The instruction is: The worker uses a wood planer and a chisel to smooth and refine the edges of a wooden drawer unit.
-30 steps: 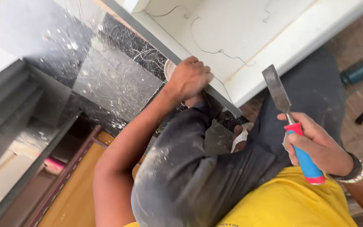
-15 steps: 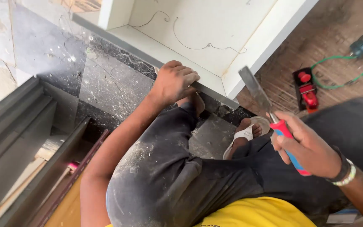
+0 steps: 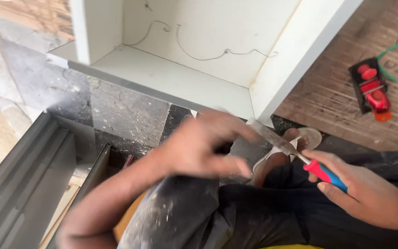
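Chisel (image 3: 300, 154): flat steel blade, red-and-blue handle, tip near the white cabinet's (image 3: 272, 78) lower corner. Right hand (image 3: 362, 191) fingers wrapped round the handle. Left hand (image 3: 203, 147) blurred, fingers loosely spread, holding nothing, over a dusty dark trouser knee (image 3: 194, 216). Speckled stone floor (image 3: 116, 110) lies open leftward; grey metal frame (image 3: 28, 180) bounds it.

Dull metal chisel (image 3: 277, 140) blade, glossy red-and-blue plastic handle. Beside chisel, smooth matt white board cabinet (image 3: 171, 78); below it, glossy speckled dark stone floor (image 3: 125, 113). Right of cabinet, rough brown wood (image 3: 328, 92). Dusty dark cloth trousers (image 3: 208, 216).
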